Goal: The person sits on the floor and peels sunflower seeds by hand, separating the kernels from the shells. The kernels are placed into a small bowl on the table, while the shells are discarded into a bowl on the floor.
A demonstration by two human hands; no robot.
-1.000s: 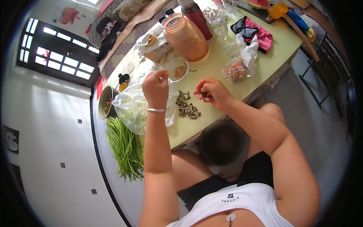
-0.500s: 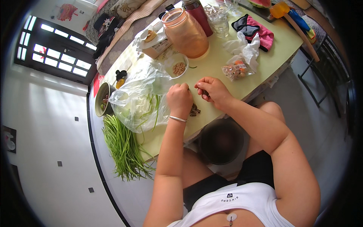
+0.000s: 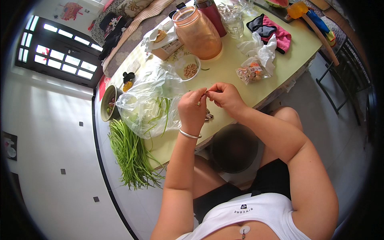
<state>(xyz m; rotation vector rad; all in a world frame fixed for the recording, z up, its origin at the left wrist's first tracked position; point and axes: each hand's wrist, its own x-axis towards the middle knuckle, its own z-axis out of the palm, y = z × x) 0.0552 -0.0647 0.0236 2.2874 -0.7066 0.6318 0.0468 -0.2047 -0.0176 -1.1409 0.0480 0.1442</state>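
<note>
The left arm [image 3: 176, 196] is reached out toward 12 o'clock, leaning slightly to 1, with little bend shown at the elbow. The right arm [image 3: 310, 188] is sharply bent, its forearm [image 3: 270, 128] being angled toward 10 o'clock. The left wrist [image 3: 194, 127] is set well apart from the right wrist [image 3: 240, 109]. The left hand [image 3: 193, 108] is curled, its fingertips aimed at 1 o'clock; the right hand [image 3: 227, 97] is also curled, aimed at 10. Both are pinched, tips placed against or just beside each other.
</note>
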